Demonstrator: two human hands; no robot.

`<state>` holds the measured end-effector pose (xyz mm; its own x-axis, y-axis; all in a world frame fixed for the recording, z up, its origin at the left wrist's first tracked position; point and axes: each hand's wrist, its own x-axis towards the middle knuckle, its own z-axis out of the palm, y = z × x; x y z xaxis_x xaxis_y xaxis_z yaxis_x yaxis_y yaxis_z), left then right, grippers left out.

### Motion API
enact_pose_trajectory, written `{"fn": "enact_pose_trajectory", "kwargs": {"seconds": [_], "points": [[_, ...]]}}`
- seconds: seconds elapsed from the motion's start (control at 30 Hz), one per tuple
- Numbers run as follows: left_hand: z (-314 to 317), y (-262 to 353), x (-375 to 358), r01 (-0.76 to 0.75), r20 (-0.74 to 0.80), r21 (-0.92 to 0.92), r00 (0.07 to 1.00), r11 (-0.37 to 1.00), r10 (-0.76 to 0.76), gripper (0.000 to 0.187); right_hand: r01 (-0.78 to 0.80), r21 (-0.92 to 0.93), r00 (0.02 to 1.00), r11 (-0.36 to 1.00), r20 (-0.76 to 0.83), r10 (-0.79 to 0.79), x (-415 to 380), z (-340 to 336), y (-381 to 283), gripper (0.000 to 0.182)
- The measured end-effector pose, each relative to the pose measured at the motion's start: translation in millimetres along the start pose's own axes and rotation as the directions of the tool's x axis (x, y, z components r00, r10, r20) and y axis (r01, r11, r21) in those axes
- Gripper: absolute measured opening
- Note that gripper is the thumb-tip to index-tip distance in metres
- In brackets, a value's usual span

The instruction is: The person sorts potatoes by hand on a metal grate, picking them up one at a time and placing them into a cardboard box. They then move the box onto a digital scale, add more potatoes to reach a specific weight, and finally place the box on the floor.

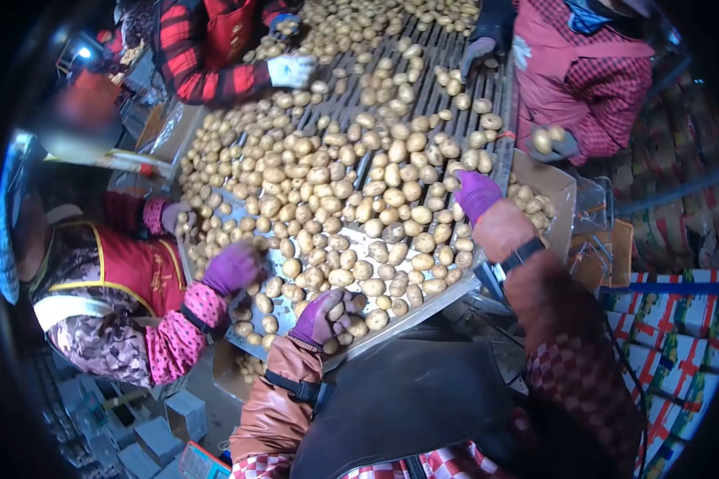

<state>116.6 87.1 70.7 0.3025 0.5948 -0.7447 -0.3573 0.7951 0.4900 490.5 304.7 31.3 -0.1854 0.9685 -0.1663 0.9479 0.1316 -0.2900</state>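
My left hand (pixel 318 321), in a purple glove, is closed around a few potatoes (pixel 337 310) at the near edge of the sorting table. Over the table's right side is my right hand (pixel 478 194), also gloved in purple, its fingers stretched down toward the loose potatoes (pixel 447 191). Its fingertips are partly hidden, and I make out nothing held in them. Potatoes of mixed sizes cover much of the slatted conveyor (pixel 359 88) and the metal tray (pixel 359 239) at its near end.
Co-workers' gloved hands are over the potatoes: a purple glove (pixel 233 267) at left, a white glove (pixel 291 71) at the far side, and a grey glove (pixel 563 148) holding potatoes at right. A cardboard box (pixel 563 188) with potatoes stands by my right arm. Printed cartons (pixel 679 343) are stacked at right.
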Motion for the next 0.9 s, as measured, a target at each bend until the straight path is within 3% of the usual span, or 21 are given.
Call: {"fn": "enact_pose_trajectory", "kwargs": {"seconds": [0.1,0.2,0.4,0.5,0.57,0.6,0.67,0.77,0.8,0.87,0.9], "points": [[-12.0,-5.3,-9.4,-0.045,-0.070,0.043,0.996,0.998,0.048,0.042,0.011,-0.199,0.976,0.980,0.215,0.032,36.8,7.5,-5.0,0.036],[-17.7,-7.0,-9.5,-0.058,-0.056,-0.037,0.997,0.998,0.056,0.044,0.038,-0.258,0.950,0.965,0.308,0.045,54.8,11.7,-11.1,0.036],[-15.2,2.2,15.6,0.005,0.071,-0.023,0.997,1.000,-0.004,0.041,0.058,-0.274,0.962,0.960,0.272,0.020,44.4,23.4,-10.0,0.036],[-6.9,5.5,23.1,0.014,0.092,0.081,0.996,0.997,-0.022,0.041,0.046,-0.076,0.925,0.996,0.379,-0.014,62.4,12.7,7.1,0.036],[-8.8,2.7,27.8,0.004,0.146,0.118,0.989,0.993,-0.021,0.041,-0.135,0.309,0.910,0.941,0.415,-0.006,64.0,-6.6,29.2,0.036],[-11.7,3.6,30.2,0.009,0.154,0.097,0.988,0.995,-0.024,0.041,-0.278,0.565,0.914,0.777,0.403,0.033,55.5,-17.6,41.1,0.036],[-21.0,2.0,31.5,0.018,0.170,0.052,0.985,0.998,-0.027,0.040,-0.375,0.913,0.923,0.159,0.353,0.150,15.8,-48.5,43.9,0.032],[-11.9,11.5,30.1,0.031,0.139,0.055,0.989,0.998,-0.039,0.039,-0.272,0.901,0.942,-0.338,0.321,0.097,-36.6,-74.6,30.1,0.023],[-11.5,11.7,31.7,0.042,0.144,0.055,0.988,0.998,-0.050,0.039,-0.233,0.971,0.968,-0.046,0.237,0.084,-32.7,-59.0,42.3,0.025],[-7.6,10.3,35.4,0.055,0.156,0.088,0.985,0.995,-0.069,0.039,-0.080,0.857,0.995,0.509,0.100,-0.013,-27.1,-25.5,50.8,0.029],[-2.2,11.2,35.1,0.053,0.158,0.110,0.985,0.993,-0.070,0.039,-0.321,0.723,0.947,0.611,0.266,0.182,-27.0,-12.1,35.1,0.031]]}}
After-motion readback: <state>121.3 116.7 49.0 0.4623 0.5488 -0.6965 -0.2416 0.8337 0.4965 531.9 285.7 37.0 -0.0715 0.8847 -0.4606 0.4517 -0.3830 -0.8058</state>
